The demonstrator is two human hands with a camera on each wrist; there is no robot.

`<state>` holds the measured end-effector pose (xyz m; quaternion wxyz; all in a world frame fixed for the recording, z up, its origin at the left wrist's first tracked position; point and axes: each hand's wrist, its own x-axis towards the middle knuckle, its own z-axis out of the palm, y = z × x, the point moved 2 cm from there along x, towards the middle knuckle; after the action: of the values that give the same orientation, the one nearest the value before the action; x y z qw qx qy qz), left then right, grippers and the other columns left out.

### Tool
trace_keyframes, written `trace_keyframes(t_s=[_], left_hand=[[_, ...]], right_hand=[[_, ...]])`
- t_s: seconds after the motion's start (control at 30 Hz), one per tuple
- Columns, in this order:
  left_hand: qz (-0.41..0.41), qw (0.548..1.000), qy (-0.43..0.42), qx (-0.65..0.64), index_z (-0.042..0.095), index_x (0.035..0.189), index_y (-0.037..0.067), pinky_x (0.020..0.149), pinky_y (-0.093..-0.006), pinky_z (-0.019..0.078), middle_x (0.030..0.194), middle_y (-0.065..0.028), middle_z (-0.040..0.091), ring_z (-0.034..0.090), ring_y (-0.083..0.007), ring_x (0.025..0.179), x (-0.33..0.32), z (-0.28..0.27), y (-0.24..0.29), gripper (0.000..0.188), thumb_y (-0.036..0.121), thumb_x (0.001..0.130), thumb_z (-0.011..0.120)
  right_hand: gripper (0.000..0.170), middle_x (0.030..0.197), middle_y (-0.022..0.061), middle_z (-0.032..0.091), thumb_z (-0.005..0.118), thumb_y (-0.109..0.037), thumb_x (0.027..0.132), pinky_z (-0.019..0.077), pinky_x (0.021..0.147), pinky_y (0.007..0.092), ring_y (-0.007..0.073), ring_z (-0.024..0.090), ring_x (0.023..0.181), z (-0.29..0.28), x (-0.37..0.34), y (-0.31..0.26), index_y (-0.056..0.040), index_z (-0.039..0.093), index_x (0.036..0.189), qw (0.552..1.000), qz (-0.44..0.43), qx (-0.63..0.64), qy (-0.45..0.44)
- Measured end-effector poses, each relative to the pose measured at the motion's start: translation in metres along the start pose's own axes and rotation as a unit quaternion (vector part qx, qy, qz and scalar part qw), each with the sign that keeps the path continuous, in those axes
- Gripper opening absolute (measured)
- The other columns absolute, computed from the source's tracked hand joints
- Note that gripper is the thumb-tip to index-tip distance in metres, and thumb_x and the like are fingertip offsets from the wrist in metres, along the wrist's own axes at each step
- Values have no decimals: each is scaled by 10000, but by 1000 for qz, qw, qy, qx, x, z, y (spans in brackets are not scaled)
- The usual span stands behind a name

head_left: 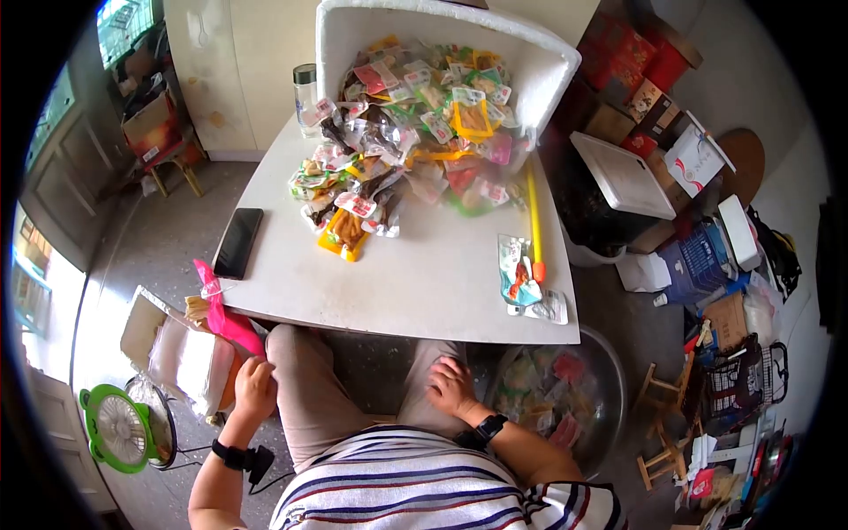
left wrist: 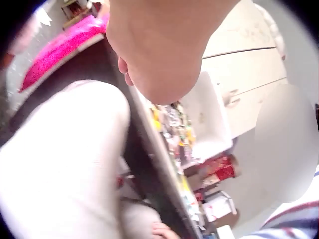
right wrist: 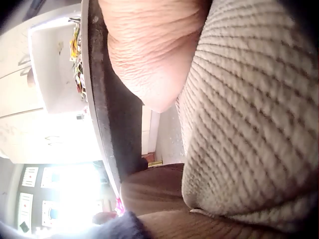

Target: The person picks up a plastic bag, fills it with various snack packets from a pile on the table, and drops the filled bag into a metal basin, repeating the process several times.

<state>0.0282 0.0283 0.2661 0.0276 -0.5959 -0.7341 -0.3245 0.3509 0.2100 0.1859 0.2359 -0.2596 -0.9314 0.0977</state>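
In the head view the left hand (head_left: 255, 389) is beside the left knee, close to a pink bag (head_left: 231, 325) and a box of white plastic bags (head_left: 181, 358); no held thing shows. The right hand (head_left: 451, 387) rests on the right thigh, fingers loosely bent. The left wrist view shows the heel of the left hand (left wrist: 159, 55), its fingers mostly hidden. Against ribbed trousers (right wrist: 249, 114) lies the right hand (right wrist: 152, 59) in the right wrist view. Small wrapped packets (head_left: 424, 106) spill from a white foam box (head_left: 543, 75) onto the table (head_left: 424, 305).
A phone (head_left: 238, 244) and a lidded bottle (head_left: 306, 99) are on the table's left side. On its right lie a yellow stick (head_left: 534, 216) and separate packets (head_left: 518, 272). Below stands a metal basin (head_left: 616, 397) holding packets; a green fan (head_left: 117, 427) is at left.
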Motion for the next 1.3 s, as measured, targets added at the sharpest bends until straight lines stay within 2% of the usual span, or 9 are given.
trace_keyframes(t_s=[0.1,0.2,0.3,0.53,0.67,0.87,1.03,1.1,1.3], left_hand=[[-52,965,-196,169,563,751,70,649,-348,412,802,-104,529,515,-273,762,-40,-5,-20,134,79,634,500],[-52,828,-461,314,608,796,104,682,-338,417,881,-83,561,532,-239,834,-73,17,-33,168,148,670,506],[-110,763,-583,254,606,853,87,752,-349,404,921,-107,576,534,-240,888,-83,46,-37,251,213,652,521],[-94,844,-445,285,604,812,71,679,-345,427,804,-110,566,543,-243,829,-8,10,6,187,148,660,526],[25,993,-34,113,510,802,61,702,-384,399,845,-121,496,481,-290,843,35,6,27,166,91,638,506],[15,997,-23,75,529,852,76,878,-437,286,1028,-128,467,391,-299,1036,33,55,-1,240,137,622,560],[-8,997,-23,75,540,834,90,843,-415,307,992,-105,477,408,-285,1003,41,56,5,252,158,595,578],[-7,997,-13,77,542,819,93,834,-414,311,981,-99,479,413,-281,990,40,56,6,240,161,593,579],[-3,997,-19,78,549,826,85,829,-406,317,976,-111,490,427,-284,975,40,53,4,251,183,597,584]], right_hand=[[174,913,23,526,593,-242,633,358,754,388,220,445,976,1,2,1,-114,540,740,1000,-3,16,-2],[171,921,24,530,594,-236,633,359,756,386,217,446,979,0,3,-3,-112,542,738,1000,2,18,-16],[163,890,26,541,597,-219,635,364,756,385,227,457,962,0,0,-2,-108,543,742,1000,-6,21,-12],[137,705,156,539,525,-153,749,432,557,354,304,537,643,-77,67,6,-22,521,789,966,131,220,-48],[161,728,95,556,546,-127,751,438,575,260,155,536,644,-104,127,43,-17,518,865,956,144,257,10],[169,751,26,540,512,-165,791,393,562,198,72,501,676,-98,215,76,-42,496,905,862,255,437,-26],[253,722,100,538,565,-143,703,436,590,330,189,534,681,9,261,38,-16,485,907,952,77,284,-87],[300,793,131,533,587,-188,662,432,655,359,241,529,762,20,276,-19,-20,492,891,990,-89,98,46],[703,1174,198,364,544,-488,628,181,922,493,317,279,1129,58,312,-50,-11,401,1125,990,92,-90,-61]])
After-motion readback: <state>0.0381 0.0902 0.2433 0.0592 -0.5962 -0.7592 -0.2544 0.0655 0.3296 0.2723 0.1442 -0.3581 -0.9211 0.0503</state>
